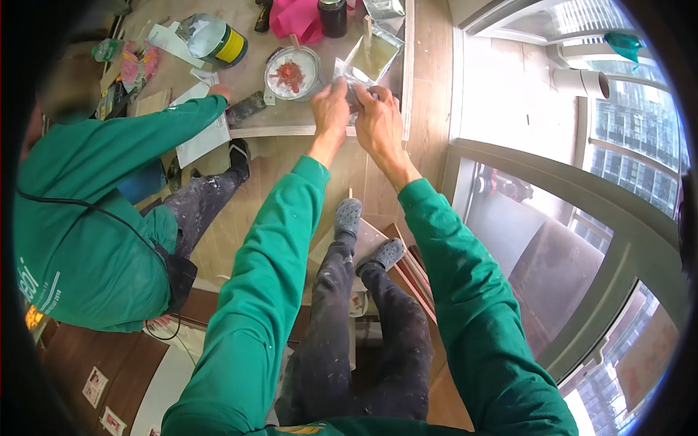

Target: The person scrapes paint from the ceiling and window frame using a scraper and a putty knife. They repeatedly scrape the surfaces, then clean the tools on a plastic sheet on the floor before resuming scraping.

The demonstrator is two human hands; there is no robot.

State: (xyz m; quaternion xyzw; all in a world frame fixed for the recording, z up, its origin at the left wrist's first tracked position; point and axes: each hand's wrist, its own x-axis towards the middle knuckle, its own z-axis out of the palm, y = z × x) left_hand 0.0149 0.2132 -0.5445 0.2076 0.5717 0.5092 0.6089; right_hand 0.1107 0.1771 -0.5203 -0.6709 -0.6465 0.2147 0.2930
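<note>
Over the near right part of the worktable (291, 131), my left hand (332, 110) and my right hand (379, 120) are close together, both with fingers curled. A pale, shiny flat piece (350, 73) sticks out past the fingertips of my left hand. Something dark shows at my right hand's fingers, its kind mostly hidden. Just left of my hands stands a round tub (268, 81) of white material with a red patch (289, 75) on top. Beyond my right hand is a square clear container (390, 62) with a yellowish-green content and a wooden stick (367, 45) upright in it.
A co-worker in a green sweatshirt (94, 218) reaches onto the table at left. Farther back are a large yellow-labelled plastic jar (231, 48), pink material (297, 22) and a dark jar (333, 20). A framed glass door (552, 247) stands at right; boards (414, 283) lie by my feet.
</note>
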